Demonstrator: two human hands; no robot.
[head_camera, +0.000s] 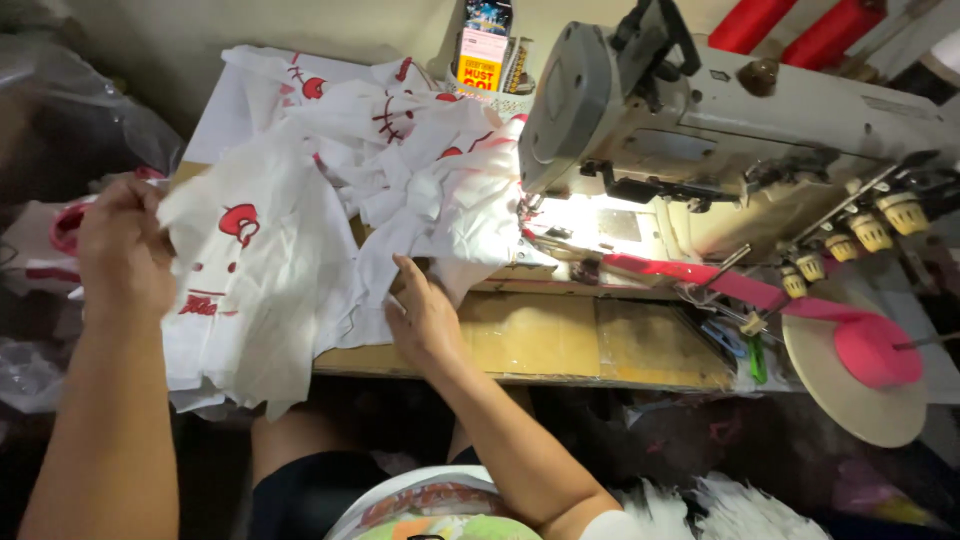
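A: Your left hand (120, 250)?
B: Fingers closed, pinching the white printed fabric (290, 230) at its left edge, off the wooden table (560, 340).
A: Right hand (425, 320)?
B: Fingers extended flat, pressing the fabric beside the sewing machine (720, 120).

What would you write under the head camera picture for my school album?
Left hand grips white cloth with red prints while right hand presses it flat on the wooden table beside a sewing machine.

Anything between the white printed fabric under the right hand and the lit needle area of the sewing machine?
Nothing visible blocks it. The white printed fabric already reaches the lit needle area of the sewing machine. The right hand rests on its edge; the left hand grips the far side. Pink tape runs off to the right.
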